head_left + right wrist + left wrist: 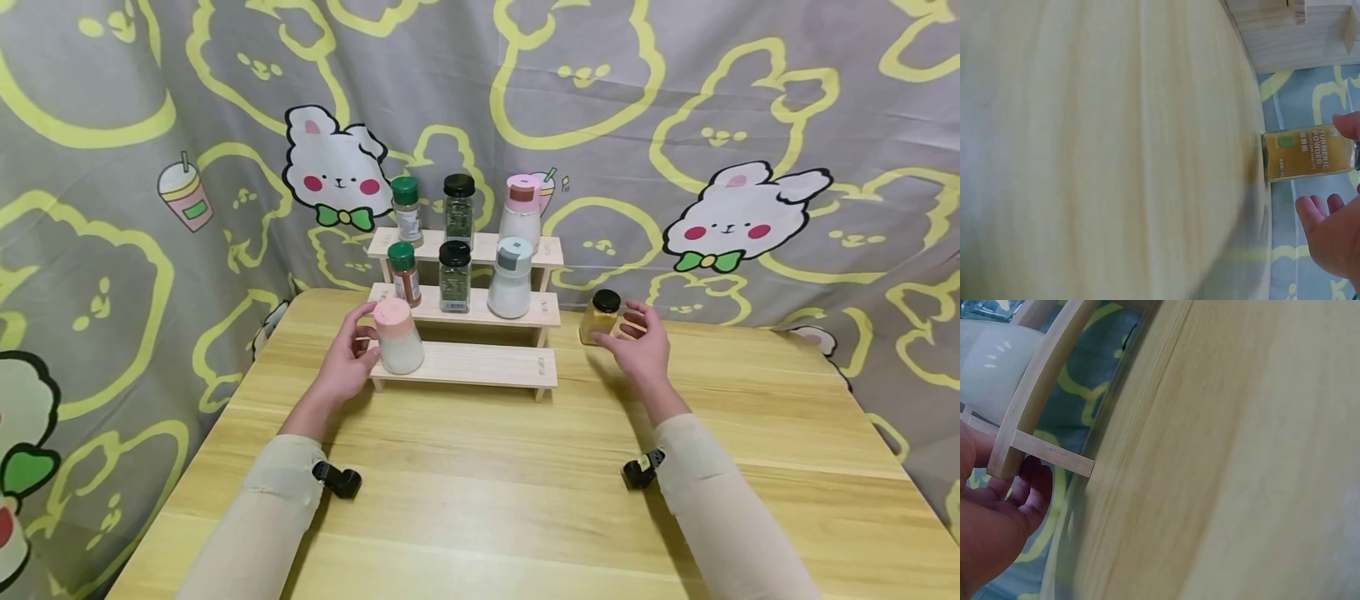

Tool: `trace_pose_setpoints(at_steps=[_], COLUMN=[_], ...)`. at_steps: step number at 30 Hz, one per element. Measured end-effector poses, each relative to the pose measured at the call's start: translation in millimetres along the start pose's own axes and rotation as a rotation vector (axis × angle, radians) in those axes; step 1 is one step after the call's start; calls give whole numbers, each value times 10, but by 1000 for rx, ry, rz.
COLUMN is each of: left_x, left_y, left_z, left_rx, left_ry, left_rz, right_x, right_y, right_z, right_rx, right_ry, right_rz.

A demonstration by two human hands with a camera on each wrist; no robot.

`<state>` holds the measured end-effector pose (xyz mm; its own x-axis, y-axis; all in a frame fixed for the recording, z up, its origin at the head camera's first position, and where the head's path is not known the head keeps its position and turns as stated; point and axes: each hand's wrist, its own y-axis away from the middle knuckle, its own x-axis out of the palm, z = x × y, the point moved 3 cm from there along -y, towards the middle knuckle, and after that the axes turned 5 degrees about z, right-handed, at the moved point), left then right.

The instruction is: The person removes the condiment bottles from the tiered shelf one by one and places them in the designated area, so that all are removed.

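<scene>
A white shaker with a pink lid (400, 346) stands upright at the left end of the rack's lowest shelf. My left hand (347, 354) is right beside it, fingers loosely bent and thumb near its lower side. In the left wrist view, the bent fingers (1036, 487) show past the end of the shelf plank (1038, 381). On the table right of the rack stands a turmeric powder jar (1307, 153) with a black lid. My right hand (641, 346) is at this jar, its thumb overlapping the front and its other fingers spread apart from the glass.
The three-step wooden rack (480, 367) stands near the table's back edge. Its middle step holds a green-lidded bottle (405, 279), a black-lidded jar (454, 283) and a white shaker (512, 283). Similar containers line the top step. A patterned curtain (600, 108) hangs behind.
</scene>
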<state>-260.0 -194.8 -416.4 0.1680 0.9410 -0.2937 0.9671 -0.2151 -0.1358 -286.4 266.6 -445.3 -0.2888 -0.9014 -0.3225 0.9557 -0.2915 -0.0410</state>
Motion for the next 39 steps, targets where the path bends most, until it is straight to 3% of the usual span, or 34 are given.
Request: trace_pose_setpoints(at_steps=[24,39], left_x=[10,17], left_y=[-2,-1], left_z=[1,-9], left_rx=[10,21], left_ry=[-11,-10], left_rz=[2,-5], right_x=[-67,91], right_y=[406,663], right_z=[161,303], right_rx=[-120,-205], right_ry=[-107,-147], right_rz=[-23,58])
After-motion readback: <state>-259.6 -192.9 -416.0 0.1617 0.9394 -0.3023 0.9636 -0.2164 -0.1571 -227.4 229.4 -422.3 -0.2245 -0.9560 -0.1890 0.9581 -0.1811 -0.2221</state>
